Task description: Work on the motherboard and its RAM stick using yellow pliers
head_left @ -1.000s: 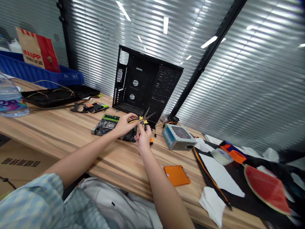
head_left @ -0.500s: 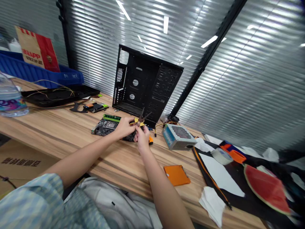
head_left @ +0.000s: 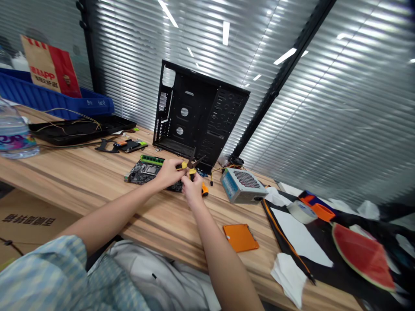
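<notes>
Both hands hold a pair of yellow-handled pliers [head_left: 189,165] above the table, with the dark pointed jaws apart and aimed up. My left hand [head_left: 169,173] grips one yellow handle, and my right hand [head_left: 193,188] pinches the other from below. Under and behind my left hand lies a black motherboard [head_left: 142,173] with a green-topped RAM stick [head_left: 151,160] along its far edge. My hands hide its right part. An orange tool handle [head_left: 205,190] lies just right of my right hand.
A black PC case panel [head_left: 194,112] stands behind the hands, with a metal power supply [head_left: 242,185] to its right. An orange plate [head_left: 240,238] lies near the table's front edge. A black sheet with tape and a watermelon-patterned piece lies at right.
The pliers have turned a little, their tips now pointing more upright, and the hands have drawn slightly closer together. The objects on the table have not moved.
</notes>
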### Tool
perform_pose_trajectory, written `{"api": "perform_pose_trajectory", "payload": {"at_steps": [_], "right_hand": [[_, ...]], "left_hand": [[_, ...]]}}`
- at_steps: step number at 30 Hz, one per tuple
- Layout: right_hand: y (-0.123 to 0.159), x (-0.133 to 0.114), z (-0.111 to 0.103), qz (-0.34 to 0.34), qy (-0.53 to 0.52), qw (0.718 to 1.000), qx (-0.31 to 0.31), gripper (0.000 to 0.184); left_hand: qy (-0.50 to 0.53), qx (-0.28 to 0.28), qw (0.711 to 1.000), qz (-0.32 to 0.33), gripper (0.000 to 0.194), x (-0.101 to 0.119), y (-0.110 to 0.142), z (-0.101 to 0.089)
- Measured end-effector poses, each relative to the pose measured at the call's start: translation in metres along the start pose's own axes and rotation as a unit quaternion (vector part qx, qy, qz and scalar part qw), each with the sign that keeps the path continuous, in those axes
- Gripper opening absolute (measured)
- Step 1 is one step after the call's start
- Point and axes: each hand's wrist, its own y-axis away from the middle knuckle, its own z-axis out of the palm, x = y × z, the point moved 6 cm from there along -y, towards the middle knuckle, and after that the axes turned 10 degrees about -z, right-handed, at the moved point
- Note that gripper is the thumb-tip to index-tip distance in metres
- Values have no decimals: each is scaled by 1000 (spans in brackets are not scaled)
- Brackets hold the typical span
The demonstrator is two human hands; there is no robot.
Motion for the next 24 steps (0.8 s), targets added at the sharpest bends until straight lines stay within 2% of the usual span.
{"api": "perform_pose_trajectory", "payload": {"at_steps": [5, 10, 16, 19, 24], "right_hand": [[0, -6, 3, -31, 17, 999, -14, 18], [-1, -12, 7, -49, 21, 998, -37, 16], [-1, -14, 7, -49, 37, 997, -53, 18], [0, -15, 7, -60, 46, 996, -48, 19], [1, -16, 6, -70, 51, 995, -43, 18]], "left_hand": [[33, -15, 999, -20, 10, 1, 1, -1], [45, -29, 999, -8, 21, -2, 1, 2], [19, -30, 999, 8, 16, -4, 1, 2], [31, -47, 998, 21, 14, -1, 2, 3], [69, -82, 994, 5, 16, -3, 3, 9]]}}
